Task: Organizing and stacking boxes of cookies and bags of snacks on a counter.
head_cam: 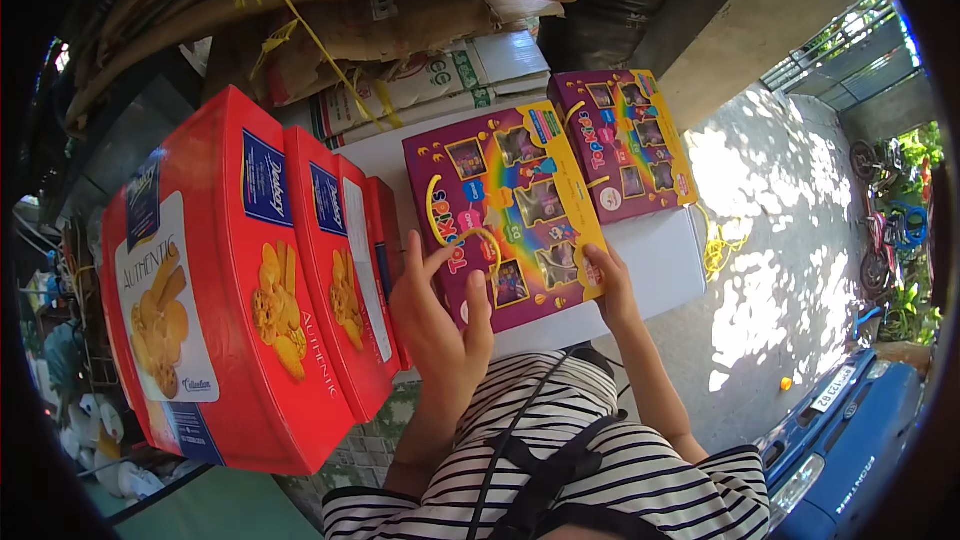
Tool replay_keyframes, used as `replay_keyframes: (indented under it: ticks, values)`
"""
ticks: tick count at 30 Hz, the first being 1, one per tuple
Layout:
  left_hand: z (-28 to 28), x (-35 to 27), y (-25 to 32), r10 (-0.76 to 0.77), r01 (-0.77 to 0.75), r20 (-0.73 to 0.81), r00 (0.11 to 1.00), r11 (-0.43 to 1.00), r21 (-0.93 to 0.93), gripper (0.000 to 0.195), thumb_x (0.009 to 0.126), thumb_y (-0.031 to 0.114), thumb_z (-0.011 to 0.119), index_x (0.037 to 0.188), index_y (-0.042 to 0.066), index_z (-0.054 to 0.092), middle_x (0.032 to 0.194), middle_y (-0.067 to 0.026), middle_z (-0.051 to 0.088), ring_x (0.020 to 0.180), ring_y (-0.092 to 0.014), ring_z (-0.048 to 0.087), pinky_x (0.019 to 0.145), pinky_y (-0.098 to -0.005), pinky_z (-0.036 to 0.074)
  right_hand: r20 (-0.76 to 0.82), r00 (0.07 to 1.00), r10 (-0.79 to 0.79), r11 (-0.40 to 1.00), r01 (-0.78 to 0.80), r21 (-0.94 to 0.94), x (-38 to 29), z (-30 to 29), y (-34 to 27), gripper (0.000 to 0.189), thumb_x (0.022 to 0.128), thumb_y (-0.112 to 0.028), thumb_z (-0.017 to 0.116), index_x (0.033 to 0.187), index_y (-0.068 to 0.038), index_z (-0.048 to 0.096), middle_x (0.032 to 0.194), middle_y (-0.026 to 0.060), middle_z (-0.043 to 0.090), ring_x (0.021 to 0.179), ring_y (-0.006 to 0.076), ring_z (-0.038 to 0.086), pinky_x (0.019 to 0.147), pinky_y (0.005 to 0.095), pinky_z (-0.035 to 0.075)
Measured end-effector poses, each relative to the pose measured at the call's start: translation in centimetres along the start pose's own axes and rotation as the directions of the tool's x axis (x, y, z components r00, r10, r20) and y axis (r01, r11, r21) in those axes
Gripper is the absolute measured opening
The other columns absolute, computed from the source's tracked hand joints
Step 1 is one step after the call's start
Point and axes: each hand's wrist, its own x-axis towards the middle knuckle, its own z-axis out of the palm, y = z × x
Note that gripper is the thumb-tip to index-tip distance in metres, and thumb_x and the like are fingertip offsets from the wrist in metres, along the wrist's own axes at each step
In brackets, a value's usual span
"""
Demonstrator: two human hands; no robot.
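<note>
A purple and yellow gift box (487,191) with a rainbow print and small windows lies before me, tilted on a white surface (664,251). My right hand (616,283) grips its lower right edge, thumb on the printed face. Over its lower left side, my left hand (442,326) has its fingers spread. The fingertips are near the box's yellow cord handle (480,232); whether they touch it I cannot tell. A matching gift box (634,146) lies beyond, to the right. Left of my left hand stand red cookie boxes (281,202) of different sizes, side by side.
Flattened cardboard cartons (442,79) tied with yellow twine are piled at the far side. More yellow twine (724,247) hangs by the white surface's right end. Concrete ground extends right, with a blue truck (862,450) and bikes (885,240). Plush toys (94,427) are lower left.
</note>
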Motion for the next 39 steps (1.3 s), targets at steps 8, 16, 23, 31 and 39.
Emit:
replay_keyframes:
  ticks: [8,16,23,31,39]
  values:
    - [0.3,-0.8,2.5,0.164,-0.142,0.182,0.970,0.982,-0.126,0.055,0.074,0.019,0.062,0.119,-0.003,0.039,0.114,-0.0218,0.043,0.107,-0.035,0.042,0.090,-0.0416,0.033,0.025,0.999,-0.022,0.999,0.023,-0.028,0.1,0.0,-0.2,0.039,0.084,-0.023,0.050,0.116,0.000,0.044,0.095,0.0051,0.056,0.083,0.0091,0.054,0.072,0.0207,0.042]
    - [4.3,-0.9,1.4,0.116,-0.222,0.484,0.867,0.961,0.167,0.057,0.081,0.037,0.053,0.117,-0.005,0.043,0.121,-0.0248,0.039,0.120,-0.037,0.032,0.093,-0.0652,0.008,0.061,0.998,-0.033,0.999,0.035,-0.021,-0.1,0.2,-0.4,0.036,0.085,-0.022,0.050,0.114,-0.001,0.045,0.095,0.0053,0.056,0.083,0.0093,0.054,0.072,0.0210,0.042]
    - [4.0,-2.3,1.8,-0.046,0.176,0.273,0.961,0.864,-0.472,0.016,0.077,0.007,0.057,0.091,0.001,0.058,0.089,-0.0117,0.059,0.081,-0.025,0.056,0.074,-0.0341,0.042,0.050,0.999,-0.012,1.000,0.011,0.004,0.0,-0.1,0.0,0.041,0.085,-0.023,0.051,0.119,-0.002,0.042,0.101,0.0061,0.055,0.089,0.0107,0.054,0.076,0.0221,0.043]
    - [1.8,-1.2,-10.4,-0.498,0.507,0.149,0.855,0.737,-0.447,0.042,0.091,0.025,0.036,0.117,-0.005,0.045,0.123,-0.0163,0.044,0.116,-0.025,0.040,0.098,-0.0329,0.027,0.100,0.995,0.025,0.998,-0.030,0.047,0.1,-0.4,-0.4,0.049,0.085,-0.024,0.051,0.126,-0.002,0.035,0.106,0.0069,0.053,0.093,0.0109,0.053,0.079,0.0219,0.042]
    - [4.9,-5.0,-13.3,-0.547,0.658,0.507,0.667,0.111,-0.745,0.052,0.093,0.038,0.030,0.123,-0.004,0.039,0.121,-0.0108,0.047,0.109,-0.017,0.046,0.094,-0.0293,0.032,0.130,0.991,-0.019,1.000,0.018,0.014,0.0,0.0,-0.5,0.051,0.086,-0.024,0.048,0.129,-0.003,0.032,0.112,0.0072,0.051,0.098,0.0107,0.050,0.083,0.0218,0.038]
